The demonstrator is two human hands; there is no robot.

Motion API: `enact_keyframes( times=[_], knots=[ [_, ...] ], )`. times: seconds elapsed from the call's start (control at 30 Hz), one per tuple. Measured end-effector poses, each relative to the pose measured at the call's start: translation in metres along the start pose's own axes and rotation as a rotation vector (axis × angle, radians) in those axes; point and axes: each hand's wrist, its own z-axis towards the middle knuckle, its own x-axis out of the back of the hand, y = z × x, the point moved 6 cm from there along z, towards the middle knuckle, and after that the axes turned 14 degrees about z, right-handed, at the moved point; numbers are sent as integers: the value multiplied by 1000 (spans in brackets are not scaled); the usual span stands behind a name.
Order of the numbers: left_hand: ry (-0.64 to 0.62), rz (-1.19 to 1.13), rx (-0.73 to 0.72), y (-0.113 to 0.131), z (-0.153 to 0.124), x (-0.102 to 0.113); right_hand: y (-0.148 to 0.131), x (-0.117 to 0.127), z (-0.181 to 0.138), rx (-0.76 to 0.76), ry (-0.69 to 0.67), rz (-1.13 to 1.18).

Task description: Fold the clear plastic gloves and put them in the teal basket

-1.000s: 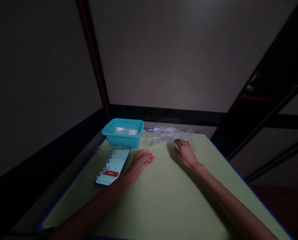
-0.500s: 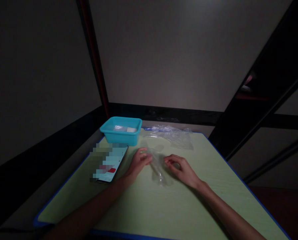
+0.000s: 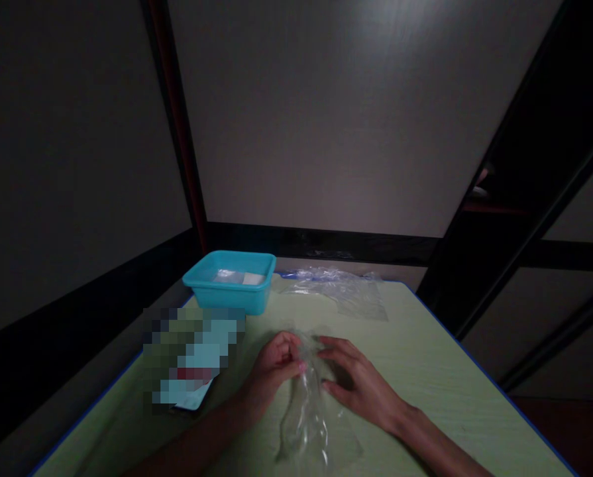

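Between my hands lies a crumpled clear plastic bag (image 3: pixel 306 417), stretching from my fingers toward the table's near edge. My left hand (image 3: pixel 279 364) pinches its upper part between thumb and fingers. Just to the right, my right hand (image 3: pixel 356 381) has its fingers spread and its thumb apart, close beside the bag's edge. Whether those fingertips touch the film is hard to make out.
A blue plastic basket (image 3: pixel 231 296) with clear and white items inside stands at the back left of the table (image 3: pixel 415 358). Before it lies a phone (image 3: pixel 197 394), partly blurred out. More clear plastic film (image 3: pixel 360 295) is spread along the back edge.
The bag now reaches further toward the near edge and looks larger. My right hand's fingers have spread from a curled shape and come nearer the bag. The view has tilted slightly upward.
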Motion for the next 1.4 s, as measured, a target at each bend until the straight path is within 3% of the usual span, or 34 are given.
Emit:
enact_keyframes(
  times=[0.2, 0.3, 0.43, 0.57, 0.73, 0.93, 1.17, 1.4],
  knots=[
    [-84, 2, 47, -2, -6, -6, -14, 3, -1, 131, 25, -51],
    [-69, 52, 59, -2, -6, -4, -16, 7, -2, 118, 27, 15],
    [1, 155, 38, 0, -4, 3, -21, 5, -4, 101, -86, 62],
    [7, 223, 38, -1, -3, 5, -26, -6, -7, 99, -219, -59],
    [-18, 250, 6, -2, -3, 6, -24, -14, -8, 108, -262, -125],
    [54, 384, 54, 0, -4, 8, -19, -2, -5, 85, -195, -187],
    [143, 558, 20, 4, -11, 9, 3, 25, -1, -20, -113, -597],
    [20, 1013, -98, 5, -16, 3, 27, 57, -8, -126, 10, -927]
  ],
)
